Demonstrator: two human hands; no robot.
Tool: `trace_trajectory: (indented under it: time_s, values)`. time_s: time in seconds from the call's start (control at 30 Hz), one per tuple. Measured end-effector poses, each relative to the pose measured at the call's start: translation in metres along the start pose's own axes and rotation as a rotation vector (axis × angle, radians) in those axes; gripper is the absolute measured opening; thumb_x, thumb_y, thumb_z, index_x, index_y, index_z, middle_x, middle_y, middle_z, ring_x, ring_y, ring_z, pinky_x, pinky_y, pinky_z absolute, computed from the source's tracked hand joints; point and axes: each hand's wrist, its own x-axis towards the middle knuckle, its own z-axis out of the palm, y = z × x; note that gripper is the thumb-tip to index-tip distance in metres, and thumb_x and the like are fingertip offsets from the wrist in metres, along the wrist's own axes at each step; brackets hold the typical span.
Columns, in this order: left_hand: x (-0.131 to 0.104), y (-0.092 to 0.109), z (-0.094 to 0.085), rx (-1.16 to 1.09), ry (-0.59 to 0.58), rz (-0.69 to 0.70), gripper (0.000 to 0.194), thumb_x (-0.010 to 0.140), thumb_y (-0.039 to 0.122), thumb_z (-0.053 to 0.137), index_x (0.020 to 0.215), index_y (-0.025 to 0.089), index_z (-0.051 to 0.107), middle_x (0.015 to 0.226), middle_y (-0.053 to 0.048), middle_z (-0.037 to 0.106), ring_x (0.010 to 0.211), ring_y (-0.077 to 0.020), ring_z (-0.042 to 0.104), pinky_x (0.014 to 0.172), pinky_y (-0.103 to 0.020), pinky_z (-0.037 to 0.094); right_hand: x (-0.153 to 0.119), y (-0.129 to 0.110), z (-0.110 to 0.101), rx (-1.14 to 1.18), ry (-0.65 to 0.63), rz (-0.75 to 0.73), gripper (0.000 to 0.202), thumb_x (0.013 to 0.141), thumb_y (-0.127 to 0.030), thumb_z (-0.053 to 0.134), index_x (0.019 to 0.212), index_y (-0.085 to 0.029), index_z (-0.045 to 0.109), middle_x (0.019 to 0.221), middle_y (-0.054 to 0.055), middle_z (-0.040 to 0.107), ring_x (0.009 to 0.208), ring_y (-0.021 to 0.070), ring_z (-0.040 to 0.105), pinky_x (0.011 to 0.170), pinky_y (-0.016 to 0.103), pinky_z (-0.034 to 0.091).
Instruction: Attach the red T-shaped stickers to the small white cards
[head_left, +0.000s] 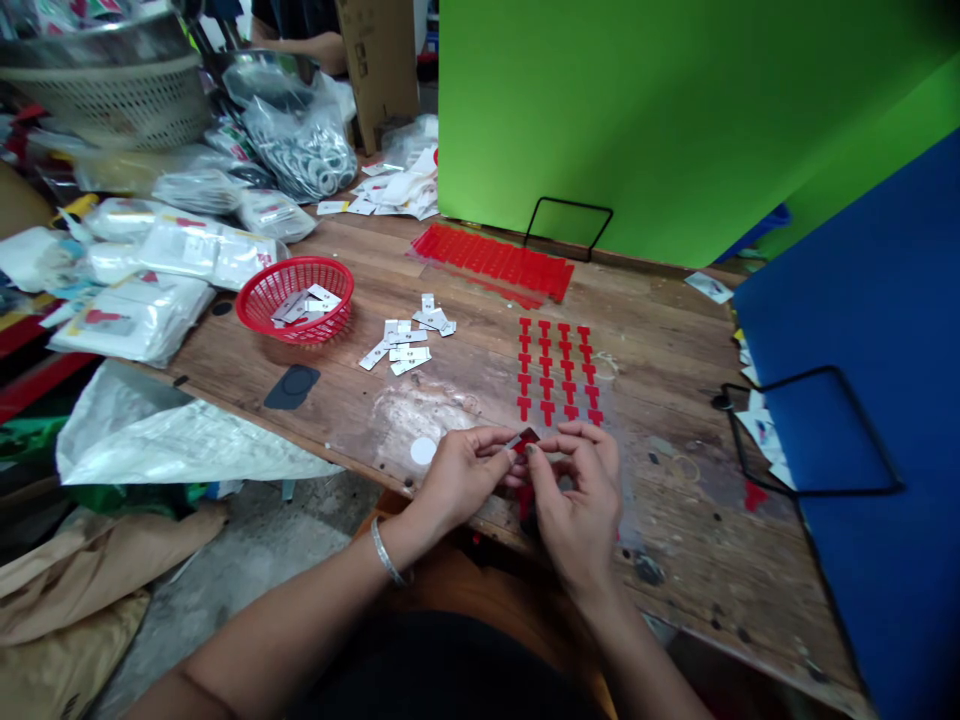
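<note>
My left hand [459, 478] pinches a small flat dark strip with a red part [524, 440] between thumb and fingers, close to the table's front edge. From the other side my right hand [583, 505] has its thumb and fingertips closed on the same piece. Fingers cover much of it, so its full shape is hidden. Just beyond my hands, red T-shaped pieces [546, 364] lie in neat rows on the wooden table [660, 350]. Loose silvery-white tabs with small print [409, 338] are scattered to the left of those rows.
Farther left stands a red plastic basket [253, 318] with more tabs inside. Red strips or sheets [495, 262] lie at the back, before a green panel [637, 110]. A blue panel [870, 300] with a black wire frame [814, 490] bounds the right. Plastic-wrapped packs [135, 310] crowd the left.
</note>
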Motion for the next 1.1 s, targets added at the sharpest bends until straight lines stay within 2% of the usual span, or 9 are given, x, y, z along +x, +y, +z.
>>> trace_trajectory:
  time_s: [0.07, 0.2, 0.53, 0.73, 0.77, 0.87, 0.93, 1.03, 1.1]
  values:
    - [-0.001, 0.0, 0.001, -0.018, 0.003, -0.027, 0.038, 0.066, 0.031, 0.075, 0.096, 0.008, 0.068, 0.072, -0.006, 0.071, 0.065, -0.0145, 0.067, 0.065, -0.024, 0.054, 0.004, 0.0, -0.001, 0.017, -0.008, 0.025, 0.008, 0.082, -0.028, 0.058, 0.079, -0.02, 0.058, 0.104, 0.008, 0.051, 0.091, 0.0187, 0.055, 0.064, 0.028, 0.051]
    - [-0.002, 0.0, 0.002, -0.043, -0.004, -0.066, 0.041, 0.063, 0.03, 0.076, 0.095, 0.007, 0.067, 0.068, -0.005, 0.069, 0.064, -0.0143, 0.067, 0.066, -0.024, 0.055, 0.008, 0.0, -0.003, 0.074, -0.05, 0.11, 0.01, 0.082, -0.029, 0.057, 0.077, -0.021, 0.055, 0.097, 0.005, 0.051, 0.084, 0.0163, 0.055, 0.062, 0.026, 0.05]
    - [-0.003, 0.002, 0.004, -0.057, -0.02, -0.072, 0.047, 0.06, 0.036, 0.079, 0.095, 0.007, 0.066, 0.068, -0.005, 0.069, 0.063, -0.0139, 0.066, 0.065, -0.024, 0.055, 0.007, 0.001, -0.002, 0.1, -0.048, 0.14, 0.01, 0.082, -0.028, 0.058, 0.078, -0.02, 0.055, 0.087, 0.002, 0.051, 0.07, 0.0123, 0.054, 0.056, 0.023, 0.05]
    - [-0.007, 0.005, 0.004, -0.063, -0.029, -0.058, 0.05, 0.058, 0.041, 0.079, 0.093, 0.007, 0.068, 0.069, -0.005, 0.069, 0.063, -0.0139, 0.066, 0.065, -0.024, 0.055, 0.008, 0.002, -0.002, 0.187, -0.059, 0.228, 0.014, 0.078, -0.03, 0.062, 0.079, -0.019, 0.054, 0.083, 0.0, 0.051, 0.064, 0.01, 0.054, 0.054, 0.022, 0.05]
    - [-0.007, 0.006, 0.004, -0.064, -0.027, -0.064, 0.05, 0.057, 0.041, 0.079, 0.092, 0.007, 0.068, 0.069, -0.005, 0.069, 0.063, -0.0139, 0.066, 0.064, -0.024, 0.055, 0.008, 0.002, -0.002, 0.216, -0.036, 0.252, 0.018, 0.075, -0.03, 0.065, 0.082, -0.02, 0.052, 0.083, -0.001, 0.051, 0.062, 0.0095, 0.054, 0.053, 0.022, 0.049]
    - [-0.009, 0.007, 0.004, -0.072, -0.016, -0.1, 0.052, 0.056, 0.04, 0.081, 0.093, 0.006, 0.067, 0.068, -0.005, 0.069, 0.063, -0.0141, 0.066, 0.065, -0.025, 0.056, 0.012, 0.003, -0.004, 0.365, 0.023, 0.359, 0.046, 0.063, -0.028, 0.075, 0.096, -0.023, 0.044, 0.084, -0.003, 0.052, 0.059, 0.009, 0.054, 0.052, 0.022, 0.049]
    - [-0.009, 0.007, 0.004, -0.089, -0.007, -0.125, 0.055, 0.054, 0.04, 0.082, 0.094, 0.006, 0.066, 0.067, -0.005, 0.068, 0.063, -0.0142, 0.066, 0.064, -0.025, 0.056, 0.012, 0.005, -0.006, 0.447, -0.041, 0.43, 0.05, 0.061, -0.031, 0.077, 0.1, -0.023, 0.046, 0.082, -0.003, 0.054, 0.06, 0.0102, 0.056, 0.055, 0.024, 0.05]
    - [-0.01, 0.005, 0.004, -0.119, 0.013, -0.138, 0.057, 0.051, 0.04, 0.083, 0.093, 0.006, 0.065, 0.065, -0.004, 0.068, 0.061, -0.0137, 0.066, 0.063, -0.025, 0.056, 0.01, 0.009, -0.006, 0.467, -0.198, 0.479, 0.035, 0.067, -0.038, 0.073, 0.092, -0.018, 0.058, 0.076, 0.0, 0.059, 0.064, 0.0114, 0.057, 0.058, 0.024, 0.049]
    - [-0.009, 0.004, 0.004, -0.121, 0.01, -0.129, 0.057, 0.051, 0.04, 0.083, 0.093, 0.006, 0.065, 0.065, -0.004, 0.068, 0.06, -0.0132, 0.066, 0.063, -0.025, 0.056, 0.007, 0.012, -0.003, 0.483, -0.228, 0.482, 0.028, 0.068, -0.038, 0.073, 0.083, -0.017, 0.062, 0.073, 0.0, 0.061, 0.062, 0.0106, 0.055, 0.057, 0.022, 0.047]
